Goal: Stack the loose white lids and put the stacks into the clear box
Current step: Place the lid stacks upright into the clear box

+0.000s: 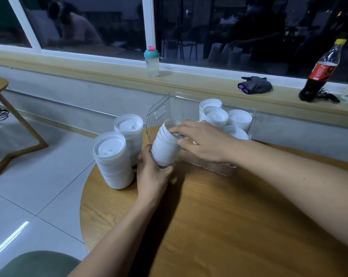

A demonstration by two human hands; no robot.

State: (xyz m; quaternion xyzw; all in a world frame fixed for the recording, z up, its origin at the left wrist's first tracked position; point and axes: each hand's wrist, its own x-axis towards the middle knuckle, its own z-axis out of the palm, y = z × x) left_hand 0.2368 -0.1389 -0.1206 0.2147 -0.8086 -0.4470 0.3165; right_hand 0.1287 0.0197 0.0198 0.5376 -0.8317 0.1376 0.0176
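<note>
1. Left hand (pixel 155 172) grips the lower end of a held stack (pixel 165 144) of white lids, fingers curled round it, just above the desk (pixel 209 216).
2. Right hand (pixel 201 142) reaches across from the right, and its bent fingers clasp the upper end of the same stack.
3. That stack leans with its top towards the clear box (pixel 159 112), at the box's near-left corner beside the handle cut-out.
4. Boxed stacks (pixel 217 116) of lids stand crowded in the right end of the box; its left end shows open room behind the ribbed wall.
5. Two standing stacks (pixel 111 162) wait upright to the left of the hands, touching each other, the nearer one right at the desk's curved left edge.
6. The box sits at the far edge of the desk, close under the sill (pixel 189 82).
7. Broad bare wood lies on the near side, crossed by both forearms.
8. On the sill, a cola bottle (pixel 321 70) carries a red label with a yellow cap; its print is too blurred to read. A shaker bottle (pixel 152 60) with a teal lid shows no legible writing.
</note>
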